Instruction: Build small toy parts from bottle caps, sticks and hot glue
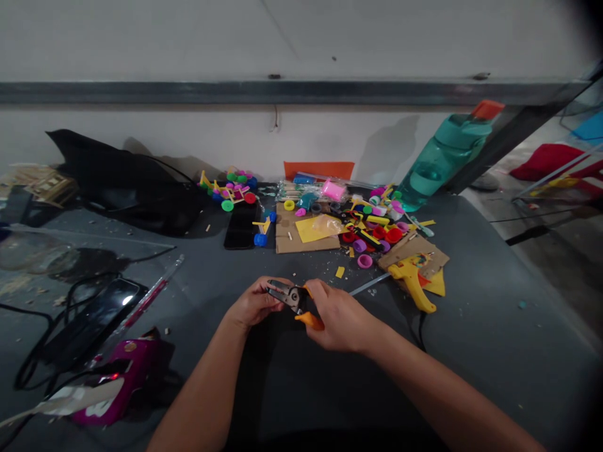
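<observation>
My right hand [336, 317] is closed round the orange handles of wire strippers [288, 294], whose dark metal jaws point left. The jaws reach over the fingers of my left hand [258, 301]. Those fingers are pinched together at the jaws, and whatever lies between them is too small or hidden to make out. Both hands are above the dark grey table, near its front. Right of them lies a yellow glue gun [414, 285] with a clear glue stick [370, 284] at its back end. A small yellow scrap [340, 272] rests just beyond my right hand.
Colourful bottle caps [364, 261] and cardboard [306, 242] lie behind my hands. A teal bottle [440, 163] stands back right. At left are a black bag [136, 188], phones [242, 225], cables and a magenta box [125, 376]. A wall closes the back.
</observation>
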Motion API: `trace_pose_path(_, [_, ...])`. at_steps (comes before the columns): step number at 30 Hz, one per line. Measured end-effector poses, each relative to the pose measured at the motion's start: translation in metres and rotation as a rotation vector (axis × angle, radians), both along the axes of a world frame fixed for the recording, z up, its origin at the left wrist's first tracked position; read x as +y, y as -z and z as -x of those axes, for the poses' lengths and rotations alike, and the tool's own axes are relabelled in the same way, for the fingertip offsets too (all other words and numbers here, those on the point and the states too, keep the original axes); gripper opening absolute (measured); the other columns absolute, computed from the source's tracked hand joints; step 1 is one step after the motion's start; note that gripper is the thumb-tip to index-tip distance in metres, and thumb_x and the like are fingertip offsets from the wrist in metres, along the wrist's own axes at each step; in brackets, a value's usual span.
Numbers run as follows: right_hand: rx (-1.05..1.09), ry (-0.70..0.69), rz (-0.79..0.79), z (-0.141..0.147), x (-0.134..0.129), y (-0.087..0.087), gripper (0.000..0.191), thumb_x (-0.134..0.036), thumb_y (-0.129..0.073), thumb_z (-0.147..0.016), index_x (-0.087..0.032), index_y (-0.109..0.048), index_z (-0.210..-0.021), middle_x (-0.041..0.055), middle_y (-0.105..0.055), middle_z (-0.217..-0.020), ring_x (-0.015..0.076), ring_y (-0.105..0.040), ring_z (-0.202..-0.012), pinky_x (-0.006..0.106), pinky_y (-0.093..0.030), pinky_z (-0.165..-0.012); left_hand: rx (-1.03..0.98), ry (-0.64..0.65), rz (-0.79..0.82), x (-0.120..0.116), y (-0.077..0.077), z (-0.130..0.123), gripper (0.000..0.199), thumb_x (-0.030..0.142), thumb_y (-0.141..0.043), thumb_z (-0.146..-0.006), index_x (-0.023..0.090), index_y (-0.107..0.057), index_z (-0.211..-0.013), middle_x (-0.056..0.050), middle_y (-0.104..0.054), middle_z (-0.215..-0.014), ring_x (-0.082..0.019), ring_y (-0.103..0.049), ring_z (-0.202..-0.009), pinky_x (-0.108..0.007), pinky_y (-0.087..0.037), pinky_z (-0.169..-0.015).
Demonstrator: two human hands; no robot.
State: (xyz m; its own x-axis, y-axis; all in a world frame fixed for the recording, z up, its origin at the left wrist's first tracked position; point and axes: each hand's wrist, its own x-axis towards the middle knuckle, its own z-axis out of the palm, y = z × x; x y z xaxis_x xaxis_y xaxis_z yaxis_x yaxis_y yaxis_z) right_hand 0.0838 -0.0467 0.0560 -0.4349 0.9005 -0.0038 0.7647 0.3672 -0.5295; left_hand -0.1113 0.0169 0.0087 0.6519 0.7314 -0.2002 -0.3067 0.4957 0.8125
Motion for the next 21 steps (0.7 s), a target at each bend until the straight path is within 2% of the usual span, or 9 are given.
trace_pose_path(3, [0.048, 0.022, 0.037, 0.001, 0.000, 0.002, 0.036, -0.025, -0.050, -0.071, -0.018, -0.038, -0.104, 0.0075, -0.055, -0.091, 0.0183, -0.055, -0.069, 0.030, -0.041, -0.060, 0.021, -0.011, 0.004, 0.000, -0.001, 0.000, 0.040, 0.036, -0.080, -0.051, 0.011, -0.070, -0.081, 0.000, -0.056, -0.055, -0.005, -0.043, -0.044, -0.017, -0.030, -0.043])
trace_pose_path(6, [0.177, 0.098, 0.101, 0.002, 0.001, 0.004, 0.034, -0.029, -0.052, -0.073, -0.019, -0.036, -0.102, 0.0038, -0.054, -0.085, 0.0164, -0.055, -0.068, 0.029, -0.041, -0.059, 0.041, -0.041, -0.053, 0.000, -0.004, -0.002, 0.026, 0.035, -0.074, -0.060, 0.011, -0.066, -0.067, 0.001, -0.050, -0.050, -0.006, -0.041, -0.046, -0.018, -0.029, -0.045])
trace_pose_path(10, [0.364, 0.194, 0.200, 0.000, 0.005, 0.004, 0.041, -0.032, -0.055, -0.072, -0.019, -0.033, -0.103, 0.0017, -0.053, -0.083, 0.0157, -0.054, -0.072, 0.029, -0.044, -0.063, 0.017, -0.014, -0.147, 0.002, -0.010, -0.008, 0.029, 0.032, -0.065, -0.070, 0.010, -0.056, -0.053, 0.000, -0.045, -0.054, -0.007, -0.038, -0.050, -0.020, -0.024, -0.045])
trace_pose_path(15, [0.270, 0.208, 0.183, 0.002, 0.006, 0.006, 0.048, -0.034, -0.059, -0.067, -0.020, -0.035, -0.105, 0.0031, -0.053, -0.089, 0.0183, -0.054, -0.077, 0.033, -0.045, -0.067, -0.037, -0.077, -0.143, 0.003, -0.007, -0.010, 0.028, 0.030, -0.061, -0.074, 0.010, -0.054, -0.055, 0.002, -0.042, -0.050, -0.006, -0.036, -0.046, -0.020, -0.022, -0.043])
trace_pose_path(21, [0.166, 0.222, 0.089, 0.008, 0.002, 0.009, 0.052, -0.035, -0.060, -0.065, -0.019, -0.036, -0.108, 0.0059, -0.053, -0.095, 0.0207, -0.054, -0.086, 0.035, -0.045, -0.075, 0.042, -0.162, -0.135, 0.004, -0.001, -0.008, 0.019, 0.031, -0.067, -0.070, 0.012, -0.062, -0.070, 0.001, -0.050, -0.054, -0.006, -0.042, -0.048, -0.017, -0.029, -0.044])
